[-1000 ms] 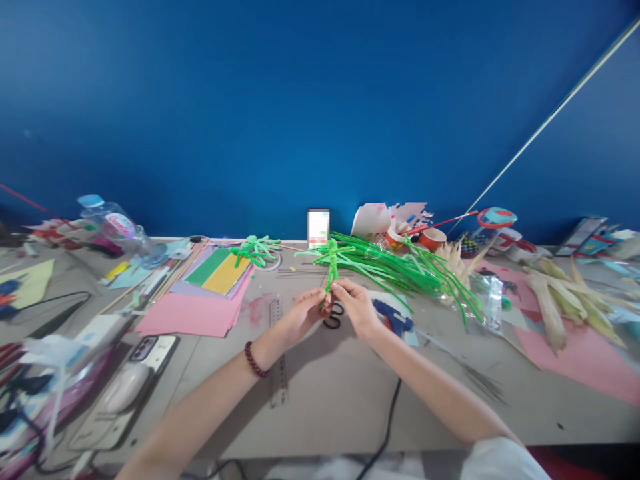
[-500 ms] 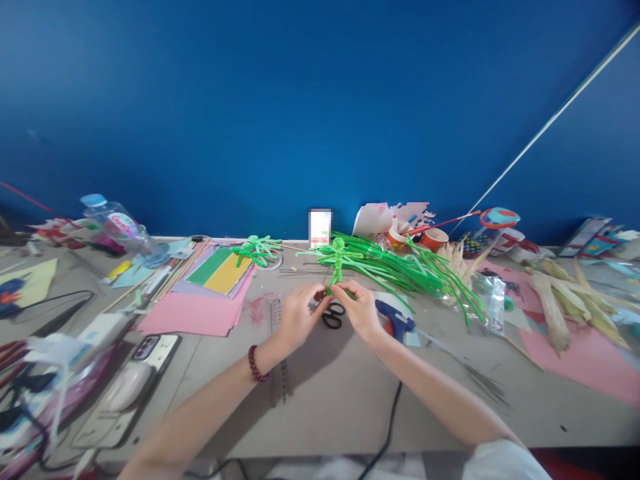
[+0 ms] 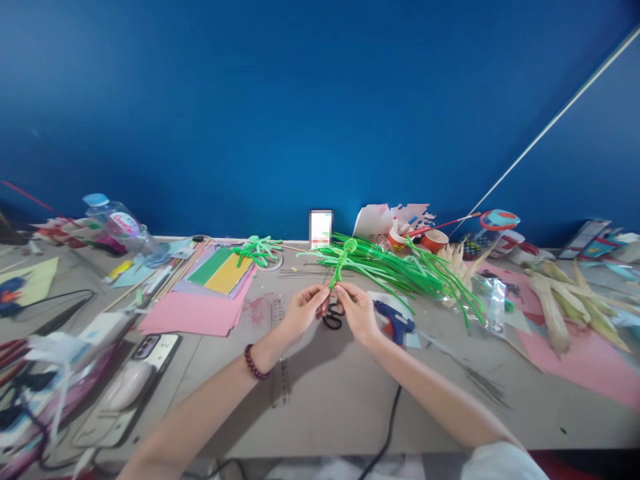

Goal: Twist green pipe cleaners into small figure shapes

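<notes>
Both hands meet over the middle of the table. My left hand (image 3: 304, 308) pinches the lower end of a green pipe-cleaner figure (image 3: 341, 261) between thumb and fingers. My right hand (image 3: 356, 308) grips that same lower end from the other side. The figure has a round looped top and leans a little to the right. Black-handled scissors (image 3: 333, 323) lie just beneath the hands, partly covered by them. Behind the figure spreads a bundle of green pipe cleaners (image 3: 400, 267).
Right of the hands lies a blue glue gun (image 3: 399, 323). A clear ruler (image 3: 280, 380) is under the left forearm. Pink sheets (image 3: 190, 313), a phone (image 3: 155, 347) and a bottle (image 3: 117, 223) are leftward. Corn husks (image 3: 555, 307) rest at the right; a lit screen (image 3: 321, 229) stands behind.
The green figure has tilted, its looped top moving to the right. Both hands remain at its lower end, with the fingers slightly shifted.
</notes>
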Tool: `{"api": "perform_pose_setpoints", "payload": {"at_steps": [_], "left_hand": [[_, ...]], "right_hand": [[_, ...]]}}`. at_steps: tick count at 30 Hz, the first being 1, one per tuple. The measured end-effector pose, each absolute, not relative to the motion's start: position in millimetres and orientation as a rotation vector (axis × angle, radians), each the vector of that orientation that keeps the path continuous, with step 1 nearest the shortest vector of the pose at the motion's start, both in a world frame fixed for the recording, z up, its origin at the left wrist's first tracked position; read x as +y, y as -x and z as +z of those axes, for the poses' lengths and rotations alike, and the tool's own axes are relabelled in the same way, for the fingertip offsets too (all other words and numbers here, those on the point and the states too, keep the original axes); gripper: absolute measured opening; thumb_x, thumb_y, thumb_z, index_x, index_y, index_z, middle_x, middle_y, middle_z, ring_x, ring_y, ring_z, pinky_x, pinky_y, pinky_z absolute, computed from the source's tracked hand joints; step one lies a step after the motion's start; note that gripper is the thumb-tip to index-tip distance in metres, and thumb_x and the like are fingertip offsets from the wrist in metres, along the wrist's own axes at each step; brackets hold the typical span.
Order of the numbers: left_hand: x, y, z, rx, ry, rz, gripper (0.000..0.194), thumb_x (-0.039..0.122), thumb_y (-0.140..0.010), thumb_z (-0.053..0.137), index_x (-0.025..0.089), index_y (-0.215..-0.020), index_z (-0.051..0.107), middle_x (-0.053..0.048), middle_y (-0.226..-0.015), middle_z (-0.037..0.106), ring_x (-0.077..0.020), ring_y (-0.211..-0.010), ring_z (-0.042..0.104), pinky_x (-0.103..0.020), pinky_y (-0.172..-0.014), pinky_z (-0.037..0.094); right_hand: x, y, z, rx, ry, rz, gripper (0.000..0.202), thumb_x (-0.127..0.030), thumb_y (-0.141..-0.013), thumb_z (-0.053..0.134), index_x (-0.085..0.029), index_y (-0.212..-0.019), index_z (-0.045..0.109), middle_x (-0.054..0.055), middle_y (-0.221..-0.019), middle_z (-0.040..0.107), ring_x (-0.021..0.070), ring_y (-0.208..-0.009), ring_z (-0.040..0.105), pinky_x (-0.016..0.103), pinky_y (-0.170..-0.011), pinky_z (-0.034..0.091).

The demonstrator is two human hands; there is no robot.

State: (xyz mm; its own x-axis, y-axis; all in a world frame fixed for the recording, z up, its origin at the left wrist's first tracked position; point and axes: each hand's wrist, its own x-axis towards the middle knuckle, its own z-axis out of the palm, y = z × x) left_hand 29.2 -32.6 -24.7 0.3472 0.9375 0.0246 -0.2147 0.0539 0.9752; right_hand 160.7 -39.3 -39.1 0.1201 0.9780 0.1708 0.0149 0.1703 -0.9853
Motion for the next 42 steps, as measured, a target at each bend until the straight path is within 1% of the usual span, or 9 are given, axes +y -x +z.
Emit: {"api": "perform_pose_setpoints", "payload": {"at_steps": [6,10,14,19,22,27,33,36,42], "left_hand": [[-33,-29,-26,0.587,-0.957,0.870,0.039,0.050,-0.074,0.062,0.017,-0.060,0.047,0.005,-0.052,0.035,-0.0068,-0.044,0.032,-0.022,-0.043,0.023],[-30,-29,-30,0.658,-1.008,0.859,0.034,0.049,-0.076,0.060,0.017,-0.067,0.054,0.003,-0.056,0.046,-0.0083,-0.047,0.041,-0.023,-0.046,0.032],[-29,-29,-35,0.945,-1.277,1.070,0.029,0.043,-0.070,0.068,0.017,-0.080,0.063,-0.001,-0.069,0.061,-0.0112,-0.057,0.052,-0.024,-0.053,0.040],[-37,-27,-32,1.081,-1.629,1.171,0.024,0.039,-0.082,0.056,0.018,-0.080,0.067,-0.003,-0.072,0.067,-0.0163,-0.067,0.060,-0.026,-0.060,0.044],[-41,-28,-30,0.972,-1.633,1.146,0.029,0.038,-0.087,0.048,0.017,-0.081,0.067,-0.004,-0.072,0.068,-0.0170,-0.068,0.062,-0.026,-0.063,0.046],[-40,-30,-30,0.962,-1.524,1.132,0.032,0.041,-0.086,0.049,0.015,-0.074,0.063,-0.001,-0.060,0.060,-0.0122,-0.056,0.054,-0.023,-0.054,0.041],[-38,-35,-33,0.878,-1.185,1.018,0.037,0.052,-0.076,0.057,0.015,-0.071,0.059,0.006,-0.044,0.044,-0.0072,-0.042,0.036,-0.022,-0.044,0.029],[-38,-37,-34,0.841,-1.105,1.009,0.035,0.050,-0.074,0.060,0.015,-0.070,0.058,0.007,-0.043,0.041,-0.0063,-0.041,0.033,-0.022,-0.043,0.025],[-36,-37,-34,0.627,-0.901,0.936,0.030,0.044,-0.078,0.058,0.016,-0.069,0.055,0.007,-0.043,0.038,-0.0060,-0.039,0.032,-0.022,-0.043,0.023]], "right_hand": [[-39,-158,-32,-1.045,1.081,1.217,0.030,-0.046,-0.068,0.066,-0.017,-0.071,0.069,-0.002,-0.056,0.054,0.0073,-0.044,0.036,0.021,-0.041,0.029],[-37,-161,-32,-1.052,1.127,1.153,0.027,-0.044,-0.067,0.067,-0.017,-0.064,0.069,0.000,-0.057,0.059,0.0101,-0.048,0.045,0.023,-0.045,0.035],[-35,-165,-35,-1.151,1.177,0.954,0.021,-0.039,-0.069,0.066,-0.019,-0.071,0.072,0.003,-0.068,0.066,0.0164,-0.066,0.058,0.026,-0.060,0.045],[-39,-163,-34,-1.158,1.222,1.040,0.030,-0.044,-0.074,0.062,-0.016,-0.078,0.072,-0.004,-0.044,0.049,0.0096,-0.041,0.042,0.023,-0.042,0.034],[-41,-161,-34,-1.145,1.184,1.054,0.033,-0.046,-0.073,0.062,-0.015,-0.080,0.070,-0.004,-0.044,0.046,0.0086,-0.039,0.040,0.022,-0.040,0.033],[-40,-159,-40,-1.141,1.149,1.091,0.037,-0.052,-0.075,0.059,-0.015,-0.079,0.067,-0.005,-0.046,0.043,0.0077,-0.036,0.039,0.021,-0.037,0.030],[-37,-161,-41,-1.147,1.103,1.132,0.037,-0.051,-0.076,0.058,-0.017,-0.063,0.057,-0.005,-0.050,0.044,0.0057,-0.039,0.032,0.021,-0.038,0.022],[-36,-161,-39,-1.096,1.055,1.242,0.037,-0.051,-0.075,0.060,-0.017,-0.059,0.053,-0.005,-0.049,0.041,0.0053,-0.040,0.028,0.021,-0.038,0.019],[-33,-161,-36,-1.014,0.998,1.332,0.034,-0.047,-0.070,0.067,-0.016,-0.060,0.057,-0.005,-0.051,0.045,0.0040,-0.040,0.028,0.021,-0.039,0.017]]}}
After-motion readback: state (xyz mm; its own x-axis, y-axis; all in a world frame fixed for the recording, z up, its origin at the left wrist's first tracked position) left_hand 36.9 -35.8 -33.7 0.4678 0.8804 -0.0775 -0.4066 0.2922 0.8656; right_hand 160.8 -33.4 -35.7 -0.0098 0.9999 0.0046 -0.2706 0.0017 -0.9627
